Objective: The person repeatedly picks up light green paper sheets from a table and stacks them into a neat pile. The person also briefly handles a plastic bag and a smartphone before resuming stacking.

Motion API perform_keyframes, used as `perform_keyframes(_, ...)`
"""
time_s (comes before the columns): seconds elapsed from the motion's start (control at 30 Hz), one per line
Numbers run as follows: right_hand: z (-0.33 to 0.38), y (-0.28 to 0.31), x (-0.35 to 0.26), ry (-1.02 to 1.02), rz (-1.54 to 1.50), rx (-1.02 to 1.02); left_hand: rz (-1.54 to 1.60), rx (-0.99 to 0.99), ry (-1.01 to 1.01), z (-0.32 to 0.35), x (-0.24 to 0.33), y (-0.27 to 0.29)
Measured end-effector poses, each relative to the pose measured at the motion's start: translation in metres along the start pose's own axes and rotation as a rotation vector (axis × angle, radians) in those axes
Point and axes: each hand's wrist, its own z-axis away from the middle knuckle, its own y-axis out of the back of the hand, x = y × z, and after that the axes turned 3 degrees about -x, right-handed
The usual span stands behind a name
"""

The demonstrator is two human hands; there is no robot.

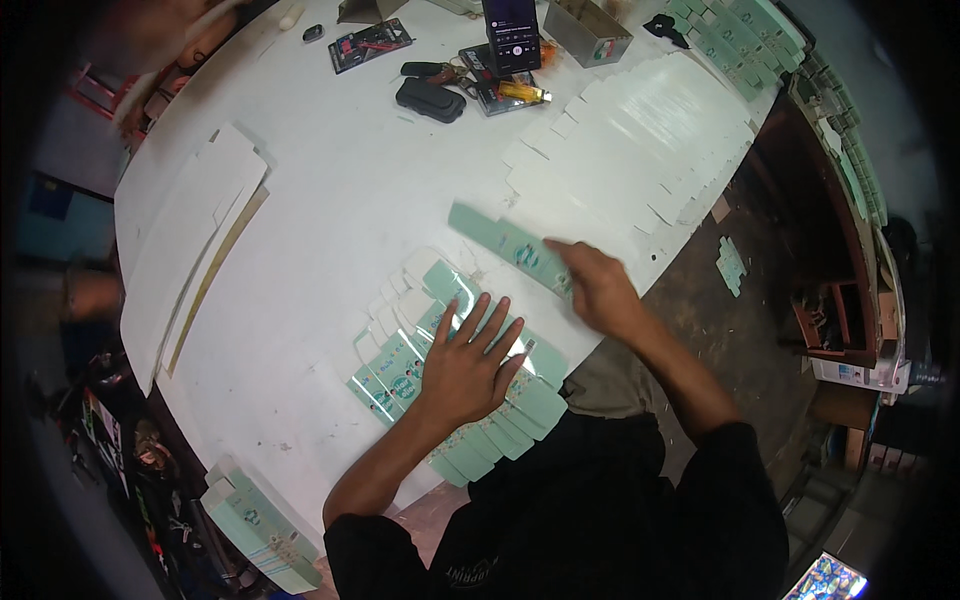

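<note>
My left hand (465, 365) lies flat, fingers spread, on a fanned pile of pale green carton blanks (380, 388) near the table's front edge. White tabs stick out along the pile's far side. Just right of it, a narrow folded green carton (500, 240) lies slantwise on the table. My right hand (598, 290) is at this carton's near right end, its index finger stretched along the edge and the other fingers curled in. Its thumb and palm side are hidden from view.
White-side-up blanks (640, 140) overlap across the right half of the white table (300, 270). Farther back are a phone (513, 40), a yellow lighter (524, 92), a black pouch (430, 100) and an open metal box (590, 35). White sheets (205, 240) lie left; green cartons (260, 525) stand lower left.
</note>
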Motion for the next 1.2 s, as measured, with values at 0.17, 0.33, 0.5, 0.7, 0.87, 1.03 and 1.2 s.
perform_keyframes(0.17,-0.008,-0.011,-0.026,0.071,0.361,0.086,0.059,0.093,0.059,-0.001,0.005,-0.002)
perform_keyframes(0.33,0.005,-0.02,-0.057,-0.274,-0.207,-0.343,-0.305,0.007,-0.03,0.001,0.011,0.001)
perform_keyframes(0.5,-0.018,-0.004,0.012,0.029,0.455,0.287,-0.016,-0.141,0.018,-0.008,0.013,0.026)
perform_keyframes(0.7,-0.009,0.003,0.015,-0.152,-0.012,0.016,-0.045,0.055,-0.018,-0.01,0.007,0.004)
perform_keyframes(0.87,-0.011,-0.014,-0.006,0.021,0.618,-0.016,0.038,0.131,0.038,-0.013,0.012,0.006)
perform_keyframes(1.03,-0.008,-0.025,-0.002,0.128,0.66,-0.102,0.074,0.128,0.041,-0.014,0.014,0.007)
perform_keyframes(1.2,-0.006,-0.013,-0.04,-0.068,-0.358,-0.217,-0.203,-0.041,0.015,-0.005,0.017,-0.006)
